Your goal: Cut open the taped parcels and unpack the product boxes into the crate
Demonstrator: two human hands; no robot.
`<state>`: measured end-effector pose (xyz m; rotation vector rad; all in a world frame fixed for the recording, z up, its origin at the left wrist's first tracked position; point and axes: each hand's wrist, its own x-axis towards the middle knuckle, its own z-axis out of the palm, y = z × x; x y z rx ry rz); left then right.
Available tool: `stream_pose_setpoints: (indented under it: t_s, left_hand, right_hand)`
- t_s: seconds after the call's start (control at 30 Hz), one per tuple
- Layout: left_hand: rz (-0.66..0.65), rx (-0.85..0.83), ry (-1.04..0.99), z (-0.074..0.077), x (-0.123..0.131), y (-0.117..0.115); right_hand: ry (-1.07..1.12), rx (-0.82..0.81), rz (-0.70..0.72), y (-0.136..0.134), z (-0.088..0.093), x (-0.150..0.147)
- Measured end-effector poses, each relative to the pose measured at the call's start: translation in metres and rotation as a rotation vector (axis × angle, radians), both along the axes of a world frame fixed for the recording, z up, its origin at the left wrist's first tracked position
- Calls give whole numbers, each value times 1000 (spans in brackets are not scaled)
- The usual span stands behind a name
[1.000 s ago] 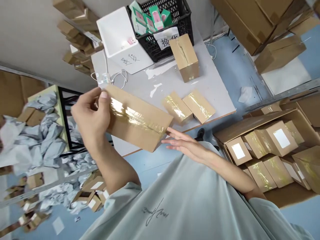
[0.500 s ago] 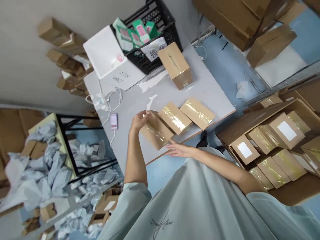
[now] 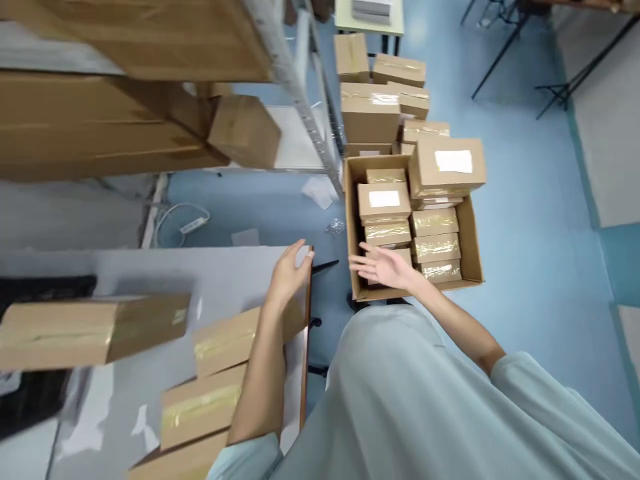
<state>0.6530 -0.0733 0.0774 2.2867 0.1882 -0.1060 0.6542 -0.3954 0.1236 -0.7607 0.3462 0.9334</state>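
My left hand hovers over the right edge of the grey table, fingers loosely spread, holding nothing. Just under my left forearm lies a row of taped flat cardboard boxes. My right hand is stretched out open with fingers apart over the near edge of a big open carton on the floor. That carton is filled with several small taped boxes, some with white labels.
A larger taped box lies at the table's left. Metal shelving with big cartons stands ahead. More boxes are stacked behind the floor carton. A power strip lies on the blue floor.
The view has swung right, from the table to the floor carton. My left hand has let go of the taped box, which now lies on the table. My right hand has moved toward the carton.
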Motion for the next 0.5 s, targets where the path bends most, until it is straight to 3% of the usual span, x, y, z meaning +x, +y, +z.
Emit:
stream_pose_setpoints:
  t_s: [0.13, 0.23, 0.37, 0.5]
  left_hand:
    - [-309, -124, 28, -13, 75, -138]
    - [-344, -269, 119, -27, 113, -220]
    - [-233, -364, 220, -46, 157, -302]
    - [-145, -413, 208, -60, 196, -354]
  right_hand:
    - [-162, -228, -352, -126, -7, 22]
    - [-229, -467, -509, -212, -29, 47]
    - [-266, -858, -664, -304, -66, 107]
    - [-302, -1077, -615, -348, -93, 171]
